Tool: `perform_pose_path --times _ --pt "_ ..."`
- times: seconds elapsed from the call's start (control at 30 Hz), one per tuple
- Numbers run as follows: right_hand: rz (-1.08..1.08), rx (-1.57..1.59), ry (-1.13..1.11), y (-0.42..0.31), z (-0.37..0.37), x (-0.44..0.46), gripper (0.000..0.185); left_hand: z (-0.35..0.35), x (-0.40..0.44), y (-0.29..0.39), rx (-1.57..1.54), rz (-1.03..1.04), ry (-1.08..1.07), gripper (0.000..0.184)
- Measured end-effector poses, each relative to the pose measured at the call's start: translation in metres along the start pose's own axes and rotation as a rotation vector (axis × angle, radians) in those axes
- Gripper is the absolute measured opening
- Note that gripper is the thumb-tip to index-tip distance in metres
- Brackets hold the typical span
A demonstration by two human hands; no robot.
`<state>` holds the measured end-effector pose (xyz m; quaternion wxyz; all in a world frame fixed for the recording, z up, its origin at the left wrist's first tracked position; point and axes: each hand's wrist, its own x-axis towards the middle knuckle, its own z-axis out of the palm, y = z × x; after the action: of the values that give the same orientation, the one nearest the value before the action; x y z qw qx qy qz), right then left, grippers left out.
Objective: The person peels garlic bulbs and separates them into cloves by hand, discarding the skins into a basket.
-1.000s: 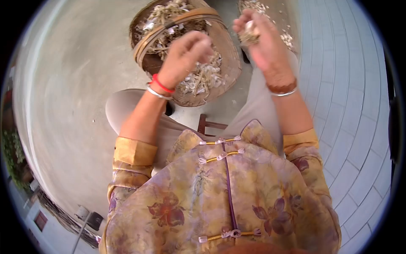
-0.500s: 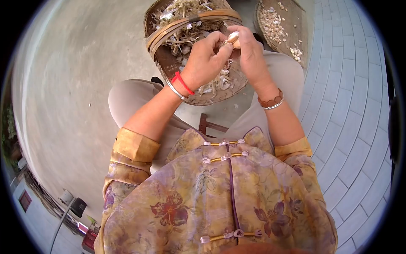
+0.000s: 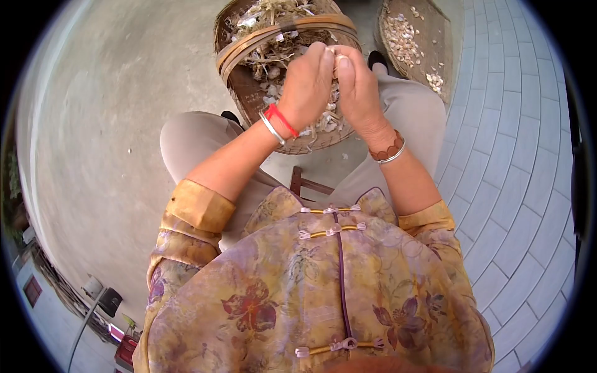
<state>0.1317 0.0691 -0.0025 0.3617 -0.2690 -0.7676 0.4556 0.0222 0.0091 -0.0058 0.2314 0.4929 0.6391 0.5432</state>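
Both my hands meet over the wicker basket (image 3: 242, 93), pressed round a pale garlic bulb (image 3: 337, 60) that is mostly hidden by the fingers. My left hand (image 3: 306, 84), with a red band and a silver bangle at the wrist, grips it from the left. From the right, my right hand (image 3: 357, 90) closes on the same bulb, thumb on top. Beneath them, the basket holds dry stalks (image 3: 270, 53) and papery white skins. Its curved bamboo handle (image 3: 292, 26) arches just beyond my fingers.
A flat woven tray (image 3: 440, 37) with several loose cloves (image 3: 401, 37) lies at the upper right. Part of a wooden stool (image 3: 297, 181) shows between my knees. Grey tiles (image 3: 510, 161) run down the right side, and concrete floor (image 3: 99, 137) extends on the left.
My hands, apart one second ago with the bulb in my right hand, have come together over the basket. Since half a second ago the left has moved slightly right and the fingers have closed further round the bulb.
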Motion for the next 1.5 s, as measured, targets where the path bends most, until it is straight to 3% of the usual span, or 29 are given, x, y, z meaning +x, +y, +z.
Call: perform_pose_path --times 0.07,0.13,0.17,0.2,0.23,0.3,0.37,0.4,0.67,0.8,1.23,1.4,1.5 --pt "-0.088 -0.008 0.019 0.018 0.002 0.002 0.026 -0.001 0.004 -0.007 -0.022 -0.04 0.01 0.023" --pt "-0.179 -0.017 0.041 0.009 0.003 0.005 0.026 -0.004 0.007 -0.01 -0.009 0.113 0.029 0.026" --pt "0.08 0.21 0.013 0.001 0.001 0.002 0.027 -0.006 0.006 -0.011 -0.008 0.114 0.031 0.026" --pt "0.342 0.436 -0.015 -0.008 -0.001 0.002 0.028 -0.011 0.006 -0.002 -0.301 -0.108 -0.027 0.027" --pt "0.342 0.44 -0.019 -0.008 -0.001 0.004 0.028 -0.017 0.007 0.004 -0.59 -0.332 -0.082 0.028" --pt "0.29 0.492 -0.023 -0.005 -0.004 0.006 0.029 -0.022 0.009 -0.002 -0.594 -0.361 -0.09 0.029" --pt "0.291 0.503 -0.034 -0.001 -0.003 0.005 0.03 -0.025 0.012 -0.017 -0.973 -0.491 -0.183 0.03" --pt "0.292 0.52 -0.037 0.0 -0.002 0.005 0.03 -0.026 0.012 -0.015 -0.992 -0.477 -0.191 0.032" --pt "0.416 0.746 0.012 -0.001 -0.006 0.008 0.024 -0.031 0.013 -0.01 -0.914 -0.438 -0.219 0.025" --pt "0.404 0.535 -0.05 0.004 -0.007 0.009 0.02 -0.03 0.012 -0.006 -0.683 -0.366 -0.232 0.021" --pt "0.34 0.199 -0.098 -0.002 -0.009 0.009 0.025 -0.033 0.012 -0.001 -0.473 -0.326 -0.252 0.019" --pt "0.403 0.315 -0.157 -0.002 -0.013 0.006 0.024 -0.032 0.011 0.001 -0.43 -0.331 -0.222 0.018" --pt "0.406 0.359 -0.144 0.0 -0.012 0.006 0.022 -0.028 0.008 0.004 -0.568 -0.301 -0.22 0.018"
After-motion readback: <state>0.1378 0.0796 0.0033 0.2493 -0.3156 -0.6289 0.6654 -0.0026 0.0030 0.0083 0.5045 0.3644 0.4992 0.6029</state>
